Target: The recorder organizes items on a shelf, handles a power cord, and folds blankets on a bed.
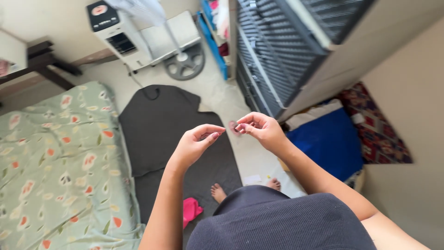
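- Below and to the left of both hands, a bed with a green flowered sheet fills the largest part of the view.
- Right under the hands, a dark grey garment lies spread flat on a dark mat on the floor, its neck end pointing away from the person.
- Beyond the right hand, a tall dark cabinet with slatted doors stands against the wall.
- Low to the right of the right hand sits a blue bundle of cloth, with a patterned red rug past it.
- Far beyond the left hand stand a white air cooler and the round base of a fan.
- Below the left forearm, a small pink cloth lies on the mat, near the person's bare feet.
- Left hand is raised at chest height, fingers curled, thumb and forefinger close together; I cannot tell whether anything is between them.
- Right hand is raised just beside it, fingertips pinched on 1 tiny dark thing, too small to name.
- As a judgement: the garment is already laid out, but neither hand touches it, so the work on it looks unstarted; the fine handling between the 2 hands is what is under way.
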